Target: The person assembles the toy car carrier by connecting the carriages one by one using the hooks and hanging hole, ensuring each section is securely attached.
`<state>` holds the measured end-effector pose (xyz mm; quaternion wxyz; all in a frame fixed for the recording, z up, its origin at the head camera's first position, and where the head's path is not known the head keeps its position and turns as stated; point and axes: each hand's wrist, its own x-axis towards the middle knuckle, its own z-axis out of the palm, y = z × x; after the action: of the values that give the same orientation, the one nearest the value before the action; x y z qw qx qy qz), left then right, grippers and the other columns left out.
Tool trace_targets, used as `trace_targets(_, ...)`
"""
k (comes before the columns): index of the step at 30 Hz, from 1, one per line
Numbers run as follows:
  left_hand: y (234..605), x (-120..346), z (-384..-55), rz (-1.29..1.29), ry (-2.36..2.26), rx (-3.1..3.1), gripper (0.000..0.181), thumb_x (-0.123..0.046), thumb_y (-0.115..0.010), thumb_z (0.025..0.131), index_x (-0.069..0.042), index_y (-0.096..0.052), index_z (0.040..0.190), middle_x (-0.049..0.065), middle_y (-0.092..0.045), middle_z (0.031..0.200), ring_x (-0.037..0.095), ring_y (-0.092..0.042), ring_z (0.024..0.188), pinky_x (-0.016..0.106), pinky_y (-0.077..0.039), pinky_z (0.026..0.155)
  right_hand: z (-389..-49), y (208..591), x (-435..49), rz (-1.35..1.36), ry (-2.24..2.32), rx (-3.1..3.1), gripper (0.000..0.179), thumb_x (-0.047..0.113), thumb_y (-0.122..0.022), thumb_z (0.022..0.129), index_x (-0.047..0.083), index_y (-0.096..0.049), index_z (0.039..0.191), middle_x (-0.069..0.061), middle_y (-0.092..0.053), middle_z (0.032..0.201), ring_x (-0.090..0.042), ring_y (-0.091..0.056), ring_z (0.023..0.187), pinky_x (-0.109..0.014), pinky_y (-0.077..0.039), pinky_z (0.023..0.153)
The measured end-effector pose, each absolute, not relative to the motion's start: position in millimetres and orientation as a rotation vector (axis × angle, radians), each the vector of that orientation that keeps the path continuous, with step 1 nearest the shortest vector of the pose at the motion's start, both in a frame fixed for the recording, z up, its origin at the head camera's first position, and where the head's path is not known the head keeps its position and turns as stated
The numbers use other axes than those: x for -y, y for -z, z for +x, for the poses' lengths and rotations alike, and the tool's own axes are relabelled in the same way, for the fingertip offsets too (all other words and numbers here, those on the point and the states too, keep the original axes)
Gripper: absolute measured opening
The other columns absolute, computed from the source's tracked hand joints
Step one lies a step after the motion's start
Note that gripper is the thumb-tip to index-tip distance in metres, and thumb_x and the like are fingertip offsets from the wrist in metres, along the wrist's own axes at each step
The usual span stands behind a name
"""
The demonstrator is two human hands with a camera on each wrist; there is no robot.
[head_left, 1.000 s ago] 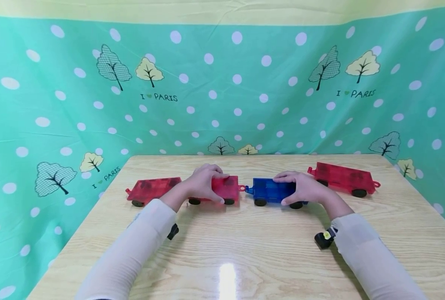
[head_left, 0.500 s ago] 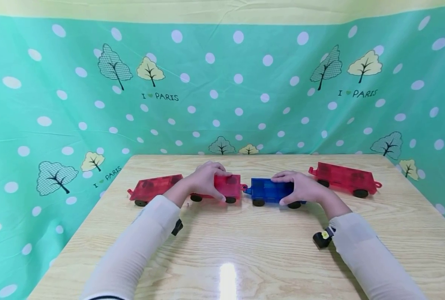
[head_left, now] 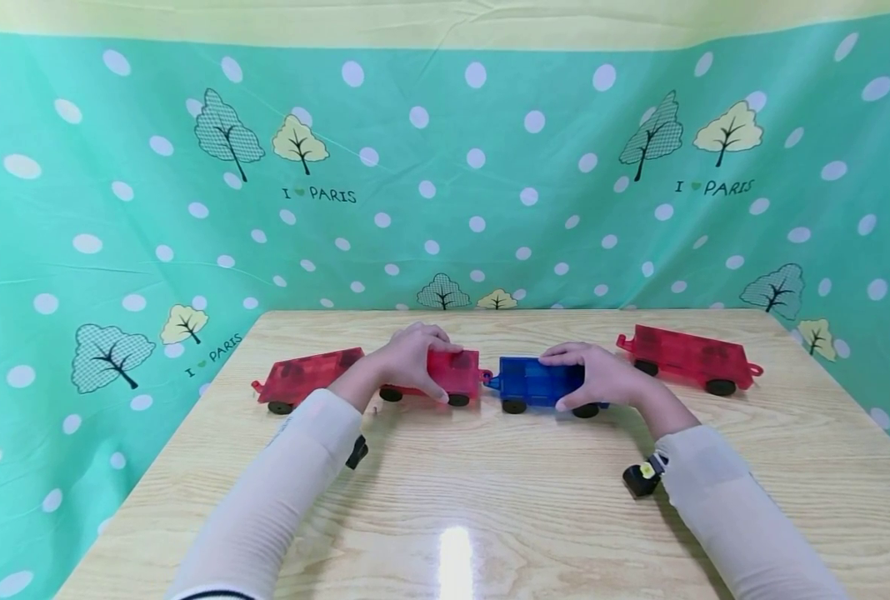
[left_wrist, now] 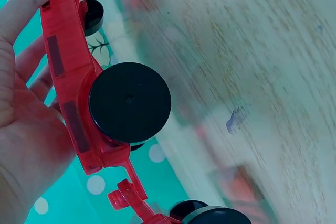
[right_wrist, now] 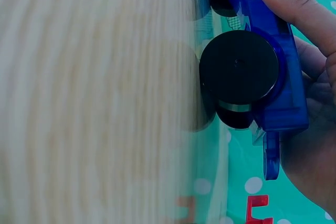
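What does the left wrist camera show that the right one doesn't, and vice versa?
Only the left wrist view: the left hand gripping a red wagon, part of another red wagon, and a purplish mark on the wooden table.

Only the right wrist view: the right hand gripping a blue wagon, and a red hook.

Both: black wheels, the table, dotted green cloth.

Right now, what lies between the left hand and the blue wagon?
The head view shows the right end of the held red wagon and its coupling ring.

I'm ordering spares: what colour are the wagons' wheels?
The wheels are black, clearest in left wrist view.
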<state>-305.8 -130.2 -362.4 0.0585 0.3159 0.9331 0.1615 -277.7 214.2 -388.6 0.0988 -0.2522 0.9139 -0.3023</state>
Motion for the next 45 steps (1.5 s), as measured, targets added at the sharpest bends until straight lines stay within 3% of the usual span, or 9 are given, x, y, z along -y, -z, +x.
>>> trace_targets(11,367,133,-308,0.964,-0.49,-2.805,0.079,-0.037,-0.092,0.063,-0.019,-0.062,0.134,0.002,-0.055,0.129,0.023,-0.044,0.118,0.045,-0.035,0.099,-280,390,-210,-0.761,0.902,-2.695,0.073,0.034,-0.086,0.074,0.015,-0.058,0.138,-0.013,-0.044,0.146,-0.044,-0.033,0.135,-0.06,-0.041,0.099)
trace_targets(24,374,140,-311,0.918,-0.537,-2.765,0.08,-0.035,-0.092,0.063,-0.02,-0.061,0.135,0.003,-0.054,0.132,0.026,-0.041,0.127,0.047,-0.034,0.106,-279,389,-206,-0.77,0.921,-2.672,0.073,0.033,-0.086,0.074,0.014,-0.057,0.139,-0.013,-0.044,0.146,-0.044,-0.032,0.136,-0.059,-0.041,0.1)
trace_targets(45,376,139,-308,0.884,-0.601,-2.715,0.082,-0.033,-0.093,0.064,-0.021,-0.058,0.138,0.005,-0.052,0.138,0.028,-0.038,0.131,0.047,-0.037,0.106,-276,388,-226,-0.823,0.951,-2.663,0.07,0.031,-0.088,0.072,0.013,-0.061,0.134,-0.015,-0.045,0.146,-0.043,-0.031,0.137,-0.063,-0.033,0.104)
